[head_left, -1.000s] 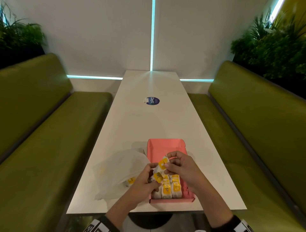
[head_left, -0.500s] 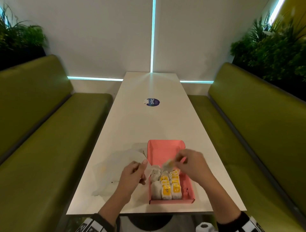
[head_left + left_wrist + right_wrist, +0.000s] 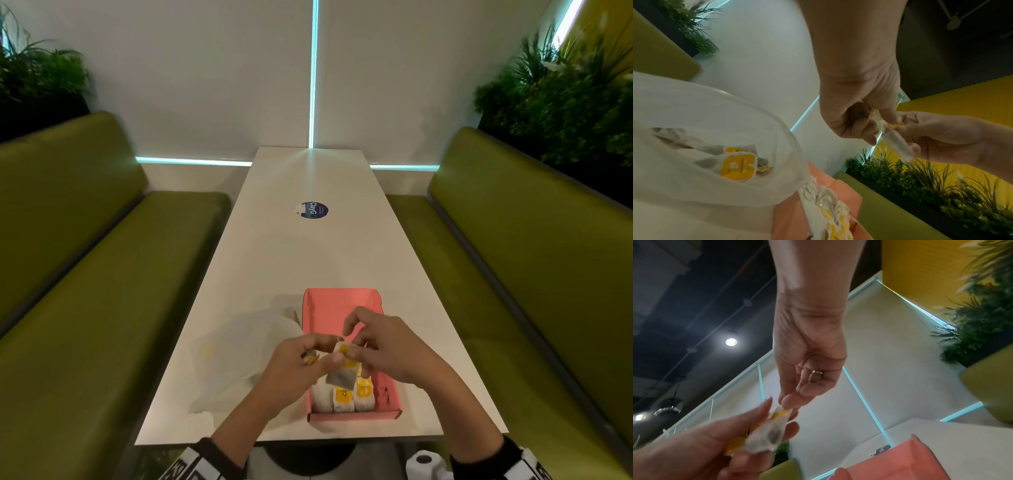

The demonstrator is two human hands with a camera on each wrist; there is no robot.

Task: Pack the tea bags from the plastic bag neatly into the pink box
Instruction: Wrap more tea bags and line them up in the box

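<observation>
Above the pink box (image 3: 342, 301), both hands now pinching one tea bag (image 3: 342, 375), previously apart

A round blue sticker (image 3: 314, 209) on the table (image 3: 342, 246) seemingly reads "ClayG".

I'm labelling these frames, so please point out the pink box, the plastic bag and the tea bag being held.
pink box (image 3: 337, 305): head view, bare far floor.
plastic bag (image 3: 246, 346): head view, top surface.
tea bag (image 3: 340, 377): head view, grey pouch below its yellow tag.
</observation>
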